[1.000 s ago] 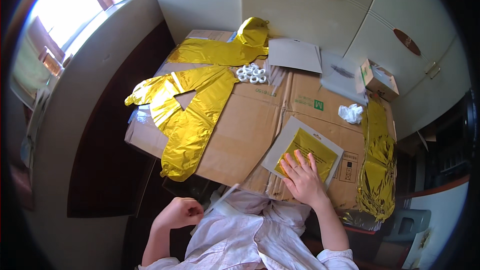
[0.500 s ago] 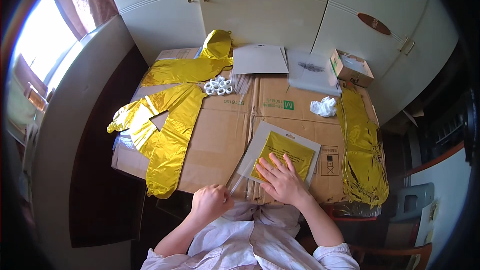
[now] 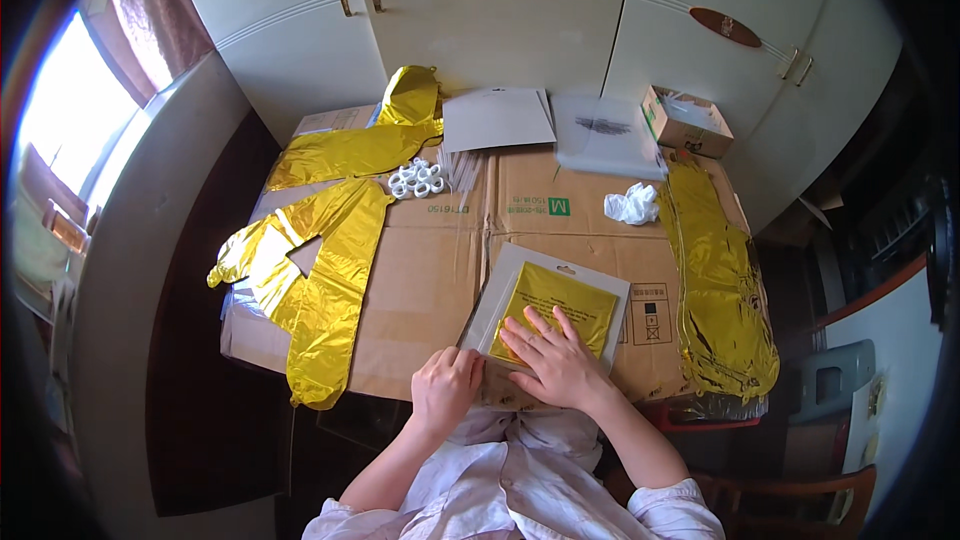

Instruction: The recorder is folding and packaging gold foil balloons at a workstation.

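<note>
A flat clear plastic bag lies on the cardboard near me. Inside it are a grey hang card and a folded gold foil balloon with dark print. My right hand rests flat on the bag's front with its fingers spread. At the lower left corner of the bag, my left hand is closed, its thumb and finger pinched at the bag's edge. The fingertips hide exactly how much plastic they grip.
Flat gold foil balloons lie at left, with more foil at right. Farther back are small white rings, clear straws, grey cards, clear bags, a small box and crumpled white plastic.
My left hand has moved right and slightly up to the bag's lower left corner. My right hand stays spread on the bag. The whole view has shifted a little.
</note>
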Tool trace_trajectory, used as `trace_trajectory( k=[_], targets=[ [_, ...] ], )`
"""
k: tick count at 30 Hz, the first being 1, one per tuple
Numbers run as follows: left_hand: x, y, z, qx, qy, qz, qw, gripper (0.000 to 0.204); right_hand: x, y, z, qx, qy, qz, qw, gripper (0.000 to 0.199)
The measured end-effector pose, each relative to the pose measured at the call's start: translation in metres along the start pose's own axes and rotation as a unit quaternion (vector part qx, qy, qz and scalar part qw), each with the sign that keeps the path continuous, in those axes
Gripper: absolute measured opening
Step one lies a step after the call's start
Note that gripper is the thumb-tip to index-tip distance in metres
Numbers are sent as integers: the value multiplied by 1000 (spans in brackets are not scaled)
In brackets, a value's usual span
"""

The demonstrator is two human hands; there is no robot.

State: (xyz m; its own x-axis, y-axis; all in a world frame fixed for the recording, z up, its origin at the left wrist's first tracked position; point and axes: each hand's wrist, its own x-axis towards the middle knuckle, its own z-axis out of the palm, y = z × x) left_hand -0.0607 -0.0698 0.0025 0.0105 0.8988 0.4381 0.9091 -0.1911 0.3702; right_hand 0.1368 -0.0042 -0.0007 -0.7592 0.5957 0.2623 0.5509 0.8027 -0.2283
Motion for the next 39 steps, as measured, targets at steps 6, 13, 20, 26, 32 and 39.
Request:
trace_trajectory(
  k=[6,13,20,26,32,39],
  targets=[
    [-4,1,-25,-47,-45,51,997,9,-2,4,-5,8,-30,-36,999,51],
    [-3,-8,-27,-32,-118,72,990,24,-2,6,-9,3,-48,-59,997,52],
    [5,-12,-24,-73,-125,105,984,29,-2,13,-12,23,-55,-72,996,55],
    [32,-20,-18,-45,-150,140,978,33,-2,14,-17,32,-73,-74,994,56],
    [42,-26,-16,-35,-176,147,973,39,-1,12,-17,34,-76,-71,994,51],
    [47,-33,-13,-31,-179,176,968,44,-1,19,-17,37,-76,-80,993,49]
  ],
)
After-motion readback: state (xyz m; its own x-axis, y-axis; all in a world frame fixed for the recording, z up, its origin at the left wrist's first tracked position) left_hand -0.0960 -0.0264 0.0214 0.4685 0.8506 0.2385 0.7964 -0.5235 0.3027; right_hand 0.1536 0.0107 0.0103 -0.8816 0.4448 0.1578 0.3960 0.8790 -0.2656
